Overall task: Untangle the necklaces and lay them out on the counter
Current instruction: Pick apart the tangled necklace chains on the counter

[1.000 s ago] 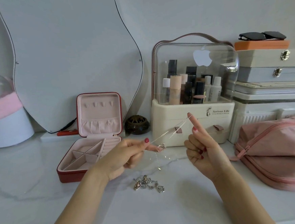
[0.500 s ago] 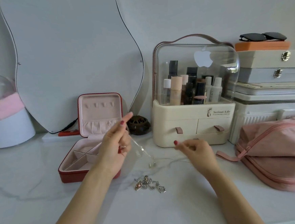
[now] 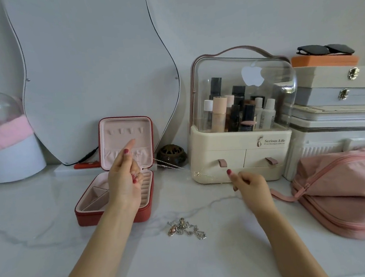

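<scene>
A thin silver necklace is stretched in the air between my two hands, sloping down from left to right. My left hand pinches one end above the open red jewellery box, its index finger pointing up. My right hand pinches the other end low over the white marble counter, in front of the cream cosmetics organiser. A small pendant hangs on the chain near the right hand. A tangled heap of silver jewellery lies on the counter between my forearms.
A wavy-edged mirror leans on the wall behind the box. A small brown burner sits beside it. A pink zipped bag lies at the right, stacked cases and sunglasses behind. A glass dome on a pink-and-white base stands far left.
My left hand has moved left and up over the jewellery box, and my right hand has shifted slightly right. The necklace is drawn out longer and straighter between them.
</scene>
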